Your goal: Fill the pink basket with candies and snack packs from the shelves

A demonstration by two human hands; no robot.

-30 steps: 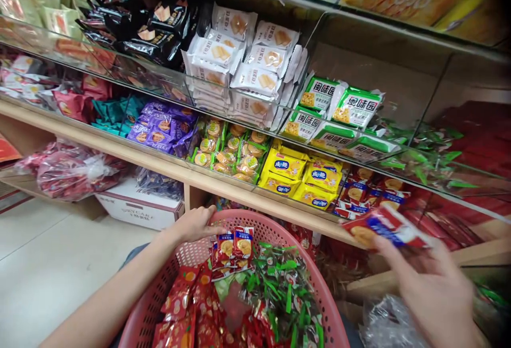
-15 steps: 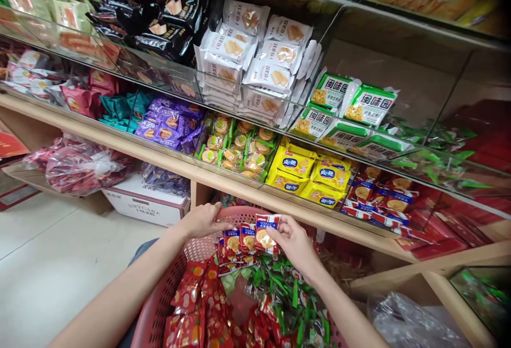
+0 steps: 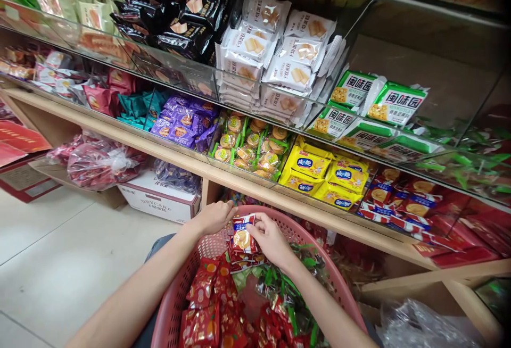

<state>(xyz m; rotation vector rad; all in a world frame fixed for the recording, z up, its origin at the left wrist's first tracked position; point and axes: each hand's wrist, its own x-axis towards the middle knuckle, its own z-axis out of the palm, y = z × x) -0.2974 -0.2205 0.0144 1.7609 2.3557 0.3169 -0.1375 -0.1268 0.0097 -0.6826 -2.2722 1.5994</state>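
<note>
A pink perforated plastic basket (image 3: pixel 339 284) stands in front of me, below the shelves. My right hand (image 3: pixel 271 239) pinches a small red, white and blue cookie packet (image 3: pixel 243 235) by its right side, above the far part of the basket. More packets of that kind lie under it, partly covered. Closed over the basket's far left rim is my left hand (image 3: pixel 215 217), its fingertips partly hidden. Red packets with orange prints (image 3: pixel 203 284) fill the basket's left side. Dark packets with green ends (image 3: pixel 295 284) lie on the right, partly behind my right forearm.
Glass-fronted shelves hold white cake packets (image 3: pixel 295 50), green-white packets (image 3: pixel 395 103), yellow packets (image 3: pixel 307 163), purple packets (image 3: pixel 181 122) and matching red-blue packets (image 3: pixel 399 196). A white carton (image 3: pixel 159 201) and a tied plastic bag (image 3: pixel 99 164) sit under the wooden shelf edge (image 3: pixel 239 185).
My right hand has moved left with the cookie packet, over the other packets of that kind and closer to my left hand. My left hand stays at the rim. The view has shifted left.
</note>
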